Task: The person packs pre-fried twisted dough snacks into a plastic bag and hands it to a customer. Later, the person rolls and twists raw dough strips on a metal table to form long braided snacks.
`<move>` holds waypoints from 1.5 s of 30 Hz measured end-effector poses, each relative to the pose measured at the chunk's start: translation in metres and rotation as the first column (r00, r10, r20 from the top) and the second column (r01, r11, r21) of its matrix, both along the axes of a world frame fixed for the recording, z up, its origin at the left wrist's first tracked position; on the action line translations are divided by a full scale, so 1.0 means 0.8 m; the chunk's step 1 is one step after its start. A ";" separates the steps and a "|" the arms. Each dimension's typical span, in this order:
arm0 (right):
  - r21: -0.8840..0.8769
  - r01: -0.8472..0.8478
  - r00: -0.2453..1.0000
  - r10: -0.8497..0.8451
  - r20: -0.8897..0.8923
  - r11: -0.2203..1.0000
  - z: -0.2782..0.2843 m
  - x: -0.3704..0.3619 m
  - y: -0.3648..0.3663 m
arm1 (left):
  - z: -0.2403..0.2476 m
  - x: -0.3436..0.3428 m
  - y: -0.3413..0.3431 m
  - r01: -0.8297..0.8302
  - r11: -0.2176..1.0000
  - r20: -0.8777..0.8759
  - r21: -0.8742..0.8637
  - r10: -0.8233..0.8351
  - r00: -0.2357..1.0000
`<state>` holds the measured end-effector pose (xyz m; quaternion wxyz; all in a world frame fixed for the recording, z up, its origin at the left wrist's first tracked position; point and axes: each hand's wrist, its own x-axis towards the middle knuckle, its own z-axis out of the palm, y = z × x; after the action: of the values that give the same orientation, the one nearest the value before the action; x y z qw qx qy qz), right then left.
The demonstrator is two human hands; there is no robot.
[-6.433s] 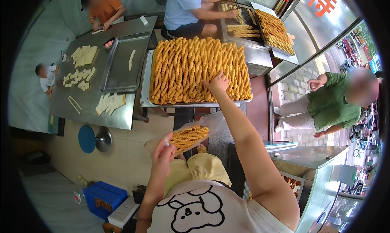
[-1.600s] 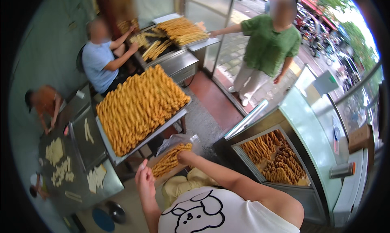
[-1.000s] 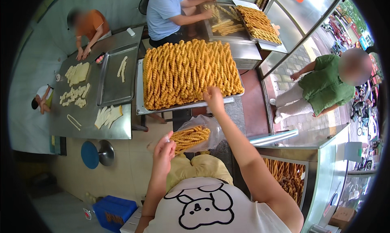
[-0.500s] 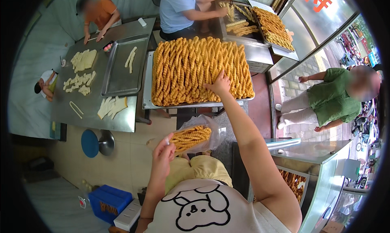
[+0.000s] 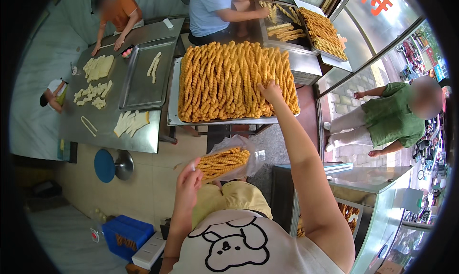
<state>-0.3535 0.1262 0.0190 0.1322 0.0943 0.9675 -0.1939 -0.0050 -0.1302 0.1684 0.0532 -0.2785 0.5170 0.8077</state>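
My left hand (image 5: 190,178) is closed on the edge of a clear plastic bag (image 5: 256,160), which lies tilted above my lap. Inside the bag is a bundle of golden fried dough twists (image 5: 224,162). In front of me a big metal tray (image 5: 176,90) is heaped with rows of fried dough twists (image 5: 220,80). My right hand (image 5: 272,91) is at the right part of this heap, thumb and fingers bent around twists there. Its fingertips are partly hidden among them.
On the left, a steel table (image 5: 129,142) holds dough pieces (image 5: 99,67), white gloves (image 5: 131,123) and a shallow tray (image 5: 122,102); a person in orange works there. Beyond my tray, someone in blue tends a fryer (image 5: 287,41). A glass case (image 5: 382,193) stands at right.
My right hand has moved a little right over the heap, and its fingers have bent down into the twists. My left hand and the bag have barely moved.
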 end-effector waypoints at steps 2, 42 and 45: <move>-0.040 0.045 0.998 -0.047 -0.045 0.998 -0.008 -0.008 0.006 | 0.003 0.001 0.002 -0.011 1.000 0.003 0.006 0.011 1.000; -0.980 0.191 0.961 0.195 0.198 0.053 0.212 0.292 0.112 | -0.024 -0.030 0.000 0.046 0.993 -0.034 0.104 -0.042 0.999; -0.893 0.446 0.825 0.413 0.385 -0.057 0.212 0.354 0.100 | -0.016 -0.037 0.008 0.010 0.992 -0.030 0.129 -0.007 1.000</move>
<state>-0.0701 0.2064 0.1886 0.4336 0.0324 0.4184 -0.7974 -0.0345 -0.1242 0.1557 0.0669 -0.2603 0.4657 0.8432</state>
